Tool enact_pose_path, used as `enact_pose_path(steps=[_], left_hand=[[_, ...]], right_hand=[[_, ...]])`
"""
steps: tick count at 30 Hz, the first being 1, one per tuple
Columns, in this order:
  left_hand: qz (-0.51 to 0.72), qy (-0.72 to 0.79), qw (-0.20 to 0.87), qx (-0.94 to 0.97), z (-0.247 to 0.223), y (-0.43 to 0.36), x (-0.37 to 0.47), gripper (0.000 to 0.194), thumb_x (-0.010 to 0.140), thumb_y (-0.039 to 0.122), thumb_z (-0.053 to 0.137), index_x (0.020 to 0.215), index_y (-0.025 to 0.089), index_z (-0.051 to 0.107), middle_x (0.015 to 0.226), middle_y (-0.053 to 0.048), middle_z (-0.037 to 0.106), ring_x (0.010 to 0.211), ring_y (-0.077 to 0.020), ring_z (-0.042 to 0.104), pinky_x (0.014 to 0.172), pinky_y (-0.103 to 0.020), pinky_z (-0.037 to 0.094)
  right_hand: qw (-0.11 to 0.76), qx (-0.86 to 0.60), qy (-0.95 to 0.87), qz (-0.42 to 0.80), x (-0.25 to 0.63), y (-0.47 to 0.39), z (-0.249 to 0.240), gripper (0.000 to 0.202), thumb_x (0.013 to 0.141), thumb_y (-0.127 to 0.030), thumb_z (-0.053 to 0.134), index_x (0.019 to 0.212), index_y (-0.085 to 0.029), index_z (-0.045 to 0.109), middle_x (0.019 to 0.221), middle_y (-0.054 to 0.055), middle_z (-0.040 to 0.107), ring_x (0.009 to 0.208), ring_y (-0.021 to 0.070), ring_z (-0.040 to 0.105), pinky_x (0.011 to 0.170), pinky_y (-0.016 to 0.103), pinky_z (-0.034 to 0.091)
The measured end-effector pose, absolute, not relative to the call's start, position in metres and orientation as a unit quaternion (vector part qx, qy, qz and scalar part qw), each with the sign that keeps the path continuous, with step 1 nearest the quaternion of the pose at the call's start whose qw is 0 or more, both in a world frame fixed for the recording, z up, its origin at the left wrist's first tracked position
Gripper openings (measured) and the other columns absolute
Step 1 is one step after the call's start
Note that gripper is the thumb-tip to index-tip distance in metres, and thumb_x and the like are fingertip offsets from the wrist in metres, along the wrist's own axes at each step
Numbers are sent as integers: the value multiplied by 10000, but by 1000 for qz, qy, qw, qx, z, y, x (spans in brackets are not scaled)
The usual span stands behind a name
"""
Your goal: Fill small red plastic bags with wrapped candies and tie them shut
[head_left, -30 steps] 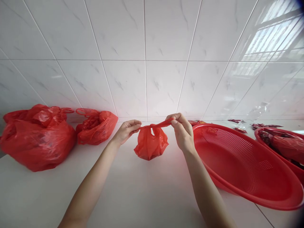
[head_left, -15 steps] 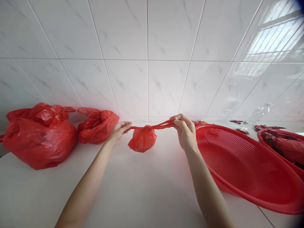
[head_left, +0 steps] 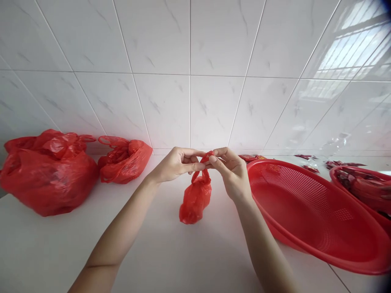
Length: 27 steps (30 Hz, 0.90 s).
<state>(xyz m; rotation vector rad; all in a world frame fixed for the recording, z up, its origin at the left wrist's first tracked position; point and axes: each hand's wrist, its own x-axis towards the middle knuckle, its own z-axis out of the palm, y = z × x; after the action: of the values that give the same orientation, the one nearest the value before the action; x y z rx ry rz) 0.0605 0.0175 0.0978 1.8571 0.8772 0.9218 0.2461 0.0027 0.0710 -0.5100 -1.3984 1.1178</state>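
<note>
A small red plastic bag (head_left: 195, 199) hangs in the middle, its lower part bunched and rounded. Both its handles run up to my fingers. My left hand (head_left: 180, 162) pinches the handles from the left. From the right, my right hand (head_left: 229, 167) pinches the same top end between thumb and fingers. The fingertips of the two hands nearly meet there, so the exact grip of each is partly hidden. What the bag holds cannot be seen.
A large stuffed red plastic bag (head_left: 50, 175) and a smaller one (head_left: 125, 160) stand at left against the tiled wall (head_left: 161, 106). At right are a red perforated basket (head_left: 305, 215), another basket (head_left: 360, 191) with red packets, and a clear plastic bottle (head_left: 336, 144).
My hands have come together from either side, where they held the handles stretched apart. The small bag now hangs lower, below both hands, with its handles gathered upward.
</note>
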Motion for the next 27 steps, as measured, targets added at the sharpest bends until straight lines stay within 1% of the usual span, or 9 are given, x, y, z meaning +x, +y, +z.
enact_pose_path(steps=[3, 6, 9, 11, 12, 14, 18, 22, 27], left_hand=[[372, 342, 424, 751, 95, 16, 67, 224, 845, 383, 690, 913, 175, 733, 728, -19, 624, 652, -119, 531, 583, -255, 409], [398, 329, 429, 741, 94, 15, 71, 216, 849, 369, 685, 804, 160, 716, 719, -21, 617, 646, -111, 500, 581, -249, 400], [452, 319, 427, 715, 97, 12, 74, 204, 841, 347, 696, 768, 156, 701, 724, -20, 608, 646, -106, 485, 603, -250, 414], [484, 312, 427, 698, 99, 11, 76, 195, 833, 339, 706, 764, 157, 697, 727, -17, 598, 636, -103, 479, 617, -255, 425], [496, 310, 426, 690, 100, 12, 76, 191, 826, 336, 715, 759, 158, 695, 718, -13, 587, 626, -100, 472, 616, -256, 425], [521, 312, 418, 675, 102, 14, 75, 192, 813, 331, 729, 738, 159, 691, 683, -3, 554, 607, -97, 458, 602, -255, 417], [566, 327, 401, 642, 102, 23, 69, 209, 793, 334, 748, 703, 155, 688, 649, 6, 503, 597, -93, 429, 573, -250, 380], [599, 321, 407, 611, 102, 31, 60, 190, 778, 303, 763, 695, 149, 689, 657, 4, 493, 602, -87, 420, 571, -244, 362], [651, 314, 400, 564, 103, 33, 49, 159, 748, 250, 784, 677, 139, 696, 649, 7, 471, 576, -70, 379, 542, -229, 341]], right_hand=[[593, -224, -634, 444, 248, -2, 74, 130, 893, -322, 653, 971, -221, 679, 960, 34, 696, 907, 181, 677, 859, 372, 556], [585, -233, -656, 416, 253, 0, 74, 216, 880, -339, 666, 1072, -239, 672, 1052, 53, 688, 997, 203, 655, 899, 392, 538], [562, -245, -696, 374, 258, 7, 71, 513, 787, -345, 764, 1261, -281, 579, 1247, 63, 629, 1189, 229, 567, 1016, 421, 461], [504, -245, -739, 374, 259, 13, 67, 630, 746, -362, 792, 1316, -282, 536, 1268, 63, 620, 1212, 235, 542, 1035, 423, 433], [470, -246, -755, 386, 259, 16, 65, 592, 755, -378, 777, 1291, -264, 554, 1222, 63, 641, 1169, 235, 564, 1009, 416, 447], [414, -253, -768, 417, 257, 21, 61, 388, 814, -403, 706, 1142, -211, 629, 1054, 56, 683, 1016, 224, 615, 907, 388, 488], [386, -271, -768, 434, 251, 24, 54, 143, 863, -316, 603, 841, -176, 622, 827, 14, 654, 783, 169, 594, 744, 320, 479], [372, -291, -781, 409, 244, 25, 46, 49, 788, -162, 551, 767, -191, 518, 741, -22, 591, 681, 128, 509, 633, 269, 418], [318, -289, -803, 412, 243, 24, 43, 50, 812, -161, 475, 778, -193, 494, 728, -20, 549, 624, 112, 458, 559, 252, 376]])
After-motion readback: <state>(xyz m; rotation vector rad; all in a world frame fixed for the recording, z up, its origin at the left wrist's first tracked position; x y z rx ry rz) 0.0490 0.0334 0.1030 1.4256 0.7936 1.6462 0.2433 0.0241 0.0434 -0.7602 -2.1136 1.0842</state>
